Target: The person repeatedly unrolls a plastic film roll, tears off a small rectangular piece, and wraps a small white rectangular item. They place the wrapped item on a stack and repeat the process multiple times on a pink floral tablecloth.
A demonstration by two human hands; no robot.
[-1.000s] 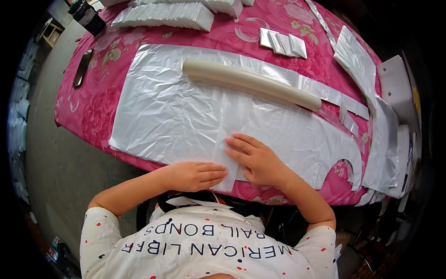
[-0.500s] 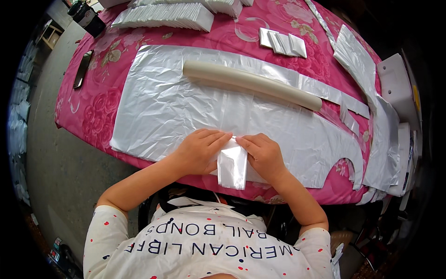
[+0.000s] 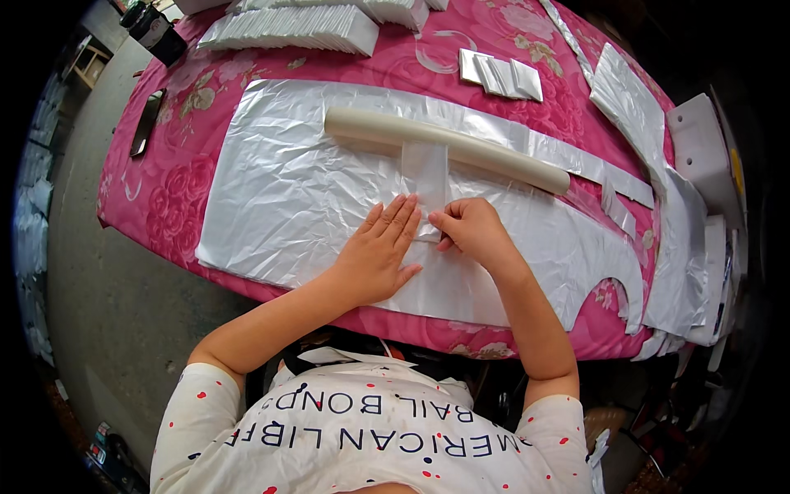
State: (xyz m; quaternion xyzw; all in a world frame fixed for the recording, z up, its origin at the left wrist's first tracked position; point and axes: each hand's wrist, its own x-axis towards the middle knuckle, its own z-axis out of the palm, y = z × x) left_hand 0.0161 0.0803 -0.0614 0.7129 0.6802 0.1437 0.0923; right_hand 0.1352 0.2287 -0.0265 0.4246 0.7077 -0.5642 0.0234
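A narrow folded plastic sheet (image 3: 425,171) lies on a wide stack of thin whitish plastic sheets (image 3: 276,181), its far end close to a beige tube (image 3: 444,146). My left hand (image 3: 380,251) rests flat, fingers stretched out, with the fingertips at the near left edge of the folded sheet. Thumb and fingers of my right hand (image 3: 471,230) are pinched together on the sheet's near right edge. Part of that near end is hidden behind the fingers. The tube lies slantwise across the stack, beyond both hands.
A pink flowered cloth (image 3: 177,202) covers the table. Rows of folded white packets (image 3: 288,31) stand at the far left, with several loose packets (image 3: 502,76) at the far middle. A phone (image 3: 148,123) and black jar (image 3: 153,33) are left. Plastic offcuts (image 3: 629,107) and a white box (image 3: 699,144) are right.
The folded plastic sheet has gone from hanging over the near edge to lying farther out by the tube. My left hand has flattened; both hands have moved away from me.
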